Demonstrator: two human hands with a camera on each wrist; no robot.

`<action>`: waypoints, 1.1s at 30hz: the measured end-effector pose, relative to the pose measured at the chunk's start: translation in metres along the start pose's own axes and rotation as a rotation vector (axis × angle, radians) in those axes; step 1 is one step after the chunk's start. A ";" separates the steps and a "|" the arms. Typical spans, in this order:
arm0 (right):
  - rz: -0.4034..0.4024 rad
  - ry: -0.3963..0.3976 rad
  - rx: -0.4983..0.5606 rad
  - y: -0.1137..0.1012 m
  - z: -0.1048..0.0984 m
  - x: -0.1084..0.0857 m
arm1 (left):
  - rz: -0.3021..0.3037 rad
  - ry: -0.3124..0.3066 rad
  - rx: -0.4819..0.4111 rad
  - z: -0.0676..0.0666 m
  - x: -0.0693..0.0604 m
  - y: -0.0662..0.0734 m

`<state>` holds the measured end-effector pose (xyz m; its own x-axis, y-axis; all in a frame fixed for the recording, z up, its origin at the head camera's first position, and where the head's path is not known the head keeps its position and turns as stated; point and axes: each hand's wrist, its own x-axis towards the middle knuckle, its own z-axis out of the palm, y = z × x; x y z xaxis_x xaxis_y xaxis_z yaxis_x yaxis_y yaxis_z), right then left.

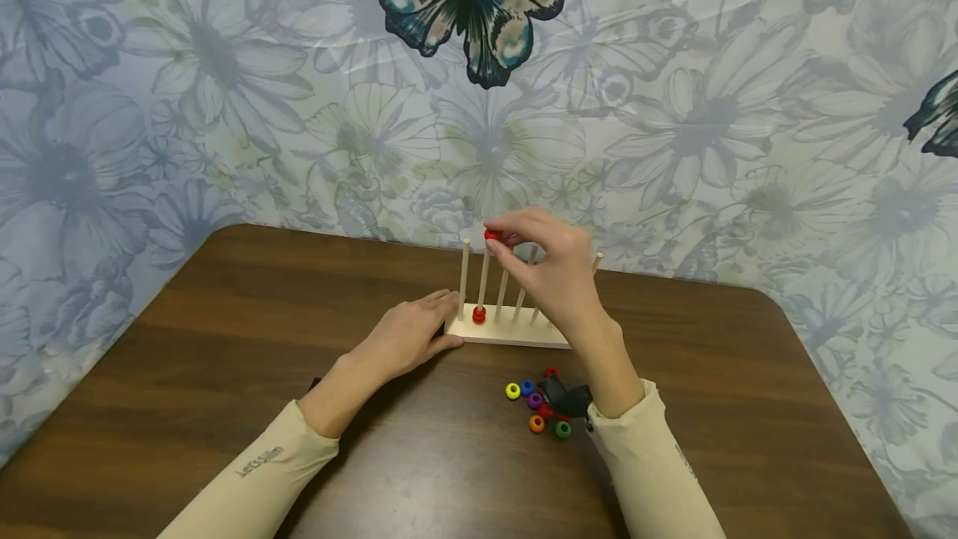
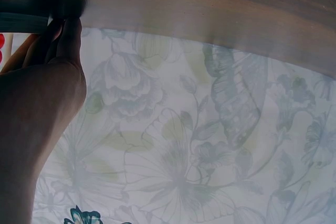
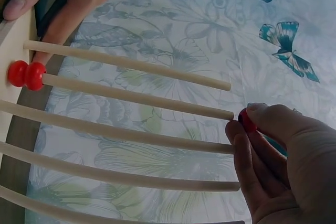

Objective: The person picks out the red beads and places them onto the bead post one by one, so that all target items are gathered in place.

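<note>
Cream sleeves [image 1: 651, 464] nearest, right hand [image 1: 555, 273] pinching a red bead [image 1: 491, 234] at the second-from-left peg [image 1: 483, 277]'s tip, left hand [image 1: 407, 331] gripping the base [image 1: 516, 338]'s left end, probably for steadiness, loose beads [image 1: 530, 404] nearer, brown desk [image 1: 299, 289] underneath, floral wall covering [image 1: 359, 131] on the far side.

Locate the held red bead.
In the head view, the red bead is pinched in the right hand, by the tip of the second peg from the left.

Head view, from above and behind left hand [image 1: 407, 328] and right hand [image 1: 551, 266], faced forward-down. Wrist views were nearer: left looked past its hand at wall [image 2: 184, 119]; right, across pegs [image 3: 139, 97]. Head and right-wrist views shared both hands.
</note>
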<state>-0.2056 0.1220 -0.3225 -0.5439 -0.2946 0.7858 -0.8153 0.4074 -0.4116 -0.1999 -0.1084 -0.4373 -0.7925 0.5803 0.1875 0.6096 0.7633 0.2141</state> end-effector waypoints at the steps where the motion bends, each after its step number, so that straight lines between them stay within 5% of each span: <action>1: 0.000 -0.001 -0.008 0.001 0.000 0.000 | 0.001 -0.001 0.001 0.000 0.000 0.000; 10: -0.001 -0.019 -0.066 0.002 0.006 -0.007 | 0.003 0.002 0.001 -0.002 0.000 0.001; 16: -0.014 -0.099 -0.143 0.004 0.006 -0.011 | -0.003 -0.013 0.006 -0.002 0.000 0.002; 33: -0.019 -0.156 -0.108 0.009 0.009 -0.019 | -0.017 -0.022 0.007 -0.002 0.000 0.002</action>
<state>-0.2042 0.1231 -0.3455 -0.5598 -0.4298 0.7084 -0.8041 0.4884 -0.3391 -0.1989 -0.1072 -0.4351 -0.8030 0.5734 0.1626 0.5960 0.7750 0.2102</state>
